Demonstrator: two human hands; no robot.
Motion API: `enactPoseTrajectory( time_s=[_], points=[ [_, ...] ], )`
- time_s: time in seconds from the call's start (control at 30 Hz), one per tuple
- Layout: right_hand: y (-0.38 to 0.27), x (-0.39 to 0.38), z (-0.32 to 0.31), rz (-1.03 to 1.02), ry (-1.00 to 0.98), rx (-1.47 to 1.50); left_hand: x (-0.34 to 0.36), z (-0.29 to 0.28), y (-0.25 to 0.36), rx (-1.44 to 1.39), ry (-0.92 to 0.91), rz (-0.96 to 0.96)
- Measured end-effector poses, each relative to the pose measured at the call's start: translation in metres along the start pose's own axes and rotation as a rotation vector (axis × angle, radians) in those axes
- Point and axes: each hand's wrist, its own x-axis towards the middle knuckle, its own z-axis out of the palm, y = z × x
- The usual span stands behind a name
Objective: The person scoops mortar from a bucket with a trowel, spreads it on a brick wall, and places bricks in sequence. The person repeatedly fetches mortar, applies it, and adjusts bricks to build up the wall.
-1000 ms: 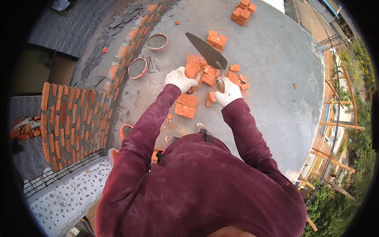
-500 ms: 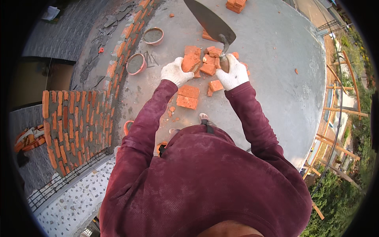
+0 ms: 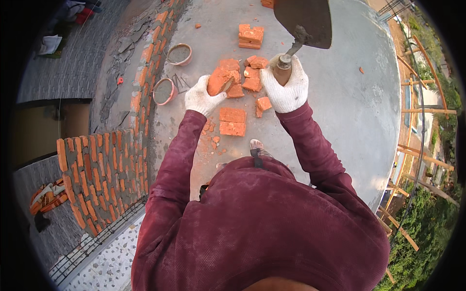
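Observation:
In its white glove, my left hand (image 3: 201, 98) grips an orange brick (image 3: 219, 80) that is tilted, one end pointing away from me. My right hand (image 3: 290, 91), gloved too, is wrapped round the handle of a trowel (image 3: 310, 22). The trowel's broad dark blade points up and away, with grey mortar stuck near its neck. Beyond and between the hands lie broken brick pieces (image 3: 251, 83) on the concrete. Closer to me, two bricks (image 3: 232, 121) sit side by side, with a brick chunk (image 3: 262, 104) to their right.
Two mortar buckets (image 3: 165, 91) (image 3: 179, 54) stand at the left, beside a low brick wall (image 3: 145, 63). A taller brick section (image 3: 99, 174) rises nearer left. A brick stack (image 3: 250, 36) lies farther off. Past the slab's right edge are wooden poles (image 3: 427, 111) and a cable.
The trowel has swung to the right, its blade now turned more broadside. My left hand has shifted left, and the brick in it shows more fully, raised from the pile.

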Motion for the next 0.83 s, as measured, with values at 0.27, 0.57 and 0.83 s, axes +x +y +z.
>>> enactPoseTrajectory(
  time_s=[0.27, 0.57, 0.83],
  points=[
    [0.091, -0.045, 0.002, 0.274, -0.547, -0.366, -0.003, 0.011, -0.009, 0.014, 0.094, 0.118],
    [0.096, -0.061, 0.014, 0.108, -0.427, -0.336, -0.007, -0.003, 0.012, 0.06, 0.049, 0.057],
    [0.029, -0.04, 0.011, -0.255, 0.054, 0.088, -0.025, 0.006, -0.003, 0.021, 0.088, 0.123]
  ],
)
